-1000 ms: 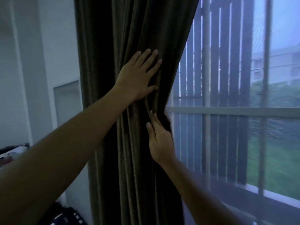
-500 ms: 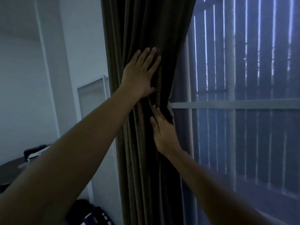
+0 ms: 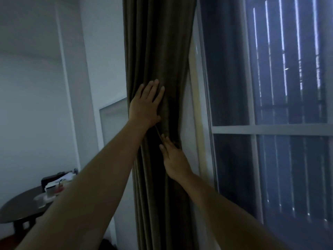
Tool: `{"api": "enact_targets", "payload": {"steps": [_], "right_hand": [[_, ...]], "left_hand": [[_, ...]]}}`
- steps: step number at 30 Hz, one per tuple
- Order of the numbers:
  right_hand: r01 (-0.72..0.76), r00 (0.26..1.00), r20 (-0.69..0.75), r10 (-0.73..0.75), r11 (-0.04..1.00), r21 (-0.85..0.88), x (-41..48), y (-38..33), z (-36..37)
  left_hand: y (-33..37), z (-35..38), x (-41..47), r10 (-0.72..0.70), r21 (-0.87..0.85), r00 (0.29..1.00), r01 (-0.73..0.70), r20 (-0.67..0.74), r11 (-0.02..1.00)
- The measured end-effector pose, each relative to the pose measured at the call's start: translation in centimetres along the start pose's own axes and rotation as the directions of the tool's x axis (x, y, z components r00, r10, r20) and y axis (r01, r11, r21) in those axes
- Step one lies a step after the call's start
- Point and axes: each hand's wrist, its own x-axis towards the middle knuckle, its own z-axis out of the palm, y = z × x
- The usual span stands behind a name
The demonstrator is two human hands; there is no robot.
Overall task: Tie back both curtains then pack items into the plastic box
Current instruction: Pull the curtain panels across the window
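A dark olive curtain [image 3: 158, 42] hangs gathered into a narrow bundle of folds at the left edge of the window. My left hand [image 3: 146, 103] lies flat on the bundle at mid height, fingers spread and pointing up. Just below it, my right hand [image 3: 173, 156] rests against the curtain's right side with straight fingers, the tips slipped into a fold. A thin lighter strip [image 3: 158, 132] shows between the two hands; I cannot tell what it is. The plastic box is not in view.
A tall window with a pale frame [image 3: 270, 129] and dark slats outside fills the right. White wall and a pale upright panel [image 3: 111, 121] stand left of the curtain. A round dark table [image 3: 16, 212] at the lower left carries a white box and small items.
The curtain bundle has been pushed left and drawn tighter against the window's edge. Both hands stay on it in the same pose, and the view has swung left, revealing the table.
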Motion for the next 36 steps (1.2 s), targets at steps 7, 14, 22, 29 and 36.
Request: {"api": "enact_targets", "payload": {"steps": [7,14,22,29,36], "right_hand": [[-0.001,0.999,0.039,0.006,0.993,-0.118,2.7,-0.3,0.8],[-0.056,0.998,0.017,0.059,0.984,-0.168,-1.0,0.6,-2.3],[-0.004,0.988,0.140,0.058,0.932,-0.363,-8.1,-2.2,-7.6],[0.197,0.971,0.049,-0.235,0.663,-0.722,-18.9,-6.1,-17.2],[-0.033,0.963,-0.138,-0.233,0.407,-0.913,-30.9,-9.1,-29.6]], "left_hand": [[-2.2,2.9,0.4,-0.052,-0.067,0.997,0.057,0.065,0.996],[0.8,0.3,-0.8,0.049,-0.159,0.999,-0.047,0.008,0.986],[3.5,-5.8,-4.1,0.039,-0.251,0.997,-0.053,-0.059,0.966],[7.7,-15.3,-5.7,-0.102,-0.488,0.920,-0.105,-0.378,0.866],[17.1,-27.2,-6.2,-0.181,-0.701,0.809,-0.345,-0.559,0.624]]}}
